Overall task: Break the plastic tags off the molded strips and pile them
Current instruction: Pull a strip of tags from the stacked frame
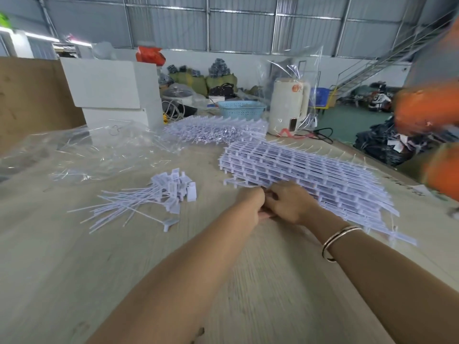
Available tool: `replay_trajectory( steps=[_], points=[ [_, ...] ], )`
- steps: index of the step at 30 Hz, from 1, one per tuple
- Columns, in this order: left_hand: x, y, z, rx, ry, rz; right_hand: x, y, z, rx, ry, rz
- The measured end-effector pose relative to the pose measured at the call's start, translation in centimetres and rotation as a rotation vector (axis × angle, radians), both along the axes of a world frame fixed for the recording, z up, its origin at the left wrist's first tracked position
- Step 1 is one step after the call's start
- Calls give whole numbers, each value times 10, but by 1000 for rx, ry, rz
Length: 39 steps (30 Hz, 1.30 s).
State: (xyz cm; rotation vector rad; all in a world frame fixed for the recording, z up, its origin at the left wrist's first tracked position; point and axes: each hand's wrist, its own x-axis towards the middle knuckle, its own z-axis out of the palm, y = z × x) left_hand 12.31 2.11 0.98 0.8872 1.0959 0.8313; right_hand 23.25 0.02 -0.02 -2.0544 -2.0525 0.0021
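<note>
Both hands meet at the near edge of the strip stack, working a tag loose.

Left hand (249, 207) and right hand (290, 204), fingers curled, knuckle to knuckle at the front corner of the stack of white molded plastic tag strips (305, 175); they seem to pinch one strip edge between them, exact grip hidden by the fingers. Close pairing likely gives a short snapping lever. Stack sits just beside the hands on the right, so each strip is in reach. Pile of loose white plastic tags with thin tails (149, 197) lies left of the hands, near, heads bunched together: handy drop spot. Second heap of white strips (216, 129) farther back. Crumpled clear plastic bag (82, 150) on the pale wooden bench (248, 281) at left. Metal bangle (339, 240) on right wrist.
</note>
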Motion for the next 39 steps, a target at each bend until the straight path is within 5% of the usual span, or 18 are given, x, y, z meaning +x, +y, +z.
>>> replay_trajectory(
  steps=[5,13,16,18,22,24,29,39],
  points=[
    [-46,-6,-1,76,99,8,1,4,1,-150,-49,22],
    [-138,5,29,299,392,71,-3,1,-4,-88,6,-55],
    [-160,6,48,345,456,12,-8,2,4,107,396,-143],
    [-170,5,55,397,566,-95,-11,6,11,209,861,-228],
    [-177,-1,47,515,850,-258,-23,1,30,190,1423,-223],
    [-180,-3,39,557,943,-287,-34,-5,35,53,1346,-122],
    [-191,-5,26,709,1108,-311,-77,-23,25,-243,778,211],
    [-195,-37,9,1067,1334,-326,-118,-25,12,-172,1208,323]
  ],
)
